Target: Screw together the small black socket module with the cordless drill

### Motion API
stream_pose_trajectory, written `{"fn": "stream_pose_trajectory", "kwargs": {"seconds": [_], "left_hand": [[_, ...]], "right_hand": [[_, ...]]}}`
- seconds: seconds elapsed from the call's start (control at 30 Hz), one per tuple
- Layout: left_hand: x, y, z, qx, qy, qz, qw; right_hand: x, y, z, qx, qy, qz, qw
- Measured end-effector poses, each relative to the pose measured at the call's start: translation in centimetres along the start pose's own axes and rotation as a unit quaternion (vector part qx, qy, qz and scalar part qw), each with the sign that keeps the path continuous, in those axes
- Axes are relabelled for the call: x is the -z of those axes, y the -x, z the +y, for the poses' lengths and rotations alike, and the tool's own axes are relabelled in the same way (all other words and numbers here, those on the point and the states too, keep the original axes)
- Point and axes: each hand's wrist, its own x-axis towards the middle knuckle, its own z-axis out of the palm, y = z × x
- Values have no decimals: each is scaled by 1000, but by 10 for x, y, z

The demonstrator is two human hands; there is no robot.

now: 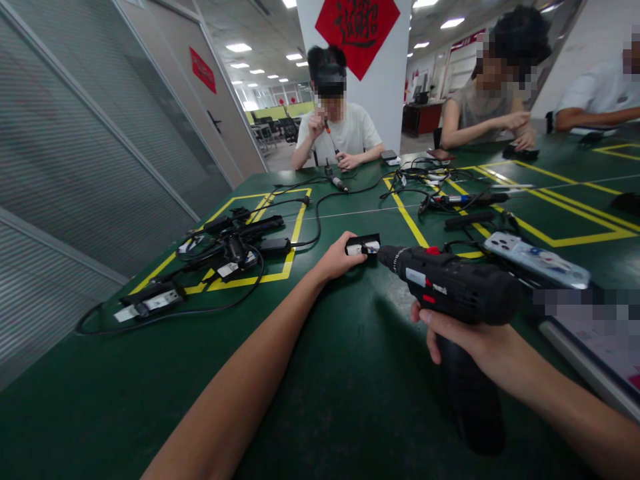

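My right hand (457, 337) is wrapped round the grip of a black cordless drill (450, 280) with red buttons. Its chuck points left and its tip reaches the right end of a small black casing (371, 239) with a white inside. Whether the bit touches the casing I cannot tell. Around the left end of that casing my left hand (340, 257) is closed, holding it at the table, thumb along the near side. Part of the casing is hidden by the fingers.
Black adapters and cables (235, 243) lie heaped at the left on the green table (320, 373). At the right are more cables, a soldering-iron-like tool (465, 199), a phone (537, 259) and a laptop edge (590, 367). Across sits a person (345, 127) holding a screwdriver; others sit at the right.
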Motion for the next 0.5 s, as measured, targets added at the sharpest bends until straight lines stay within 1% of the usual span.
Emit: {"fn": "stream_pose_trajectory", "kwargs": {"seconds": [0.1,0.23,0.37,0.5], "left_hand": [[0,0,0,-1,3,-3,1000],[0,0,0,-4,-1,-2,1000],[0,0,-1,-3,-5,-1,1000],[0,0,-1,-1,-6,-3,1000]], "right_hand": [[0,-1,2,11,-11,1,1000],[0,-1,2,-1,-17,2,1000],[0,-1,0,9,-9,7,1000],[1,-1,0,-6,1,5,1000]]}}
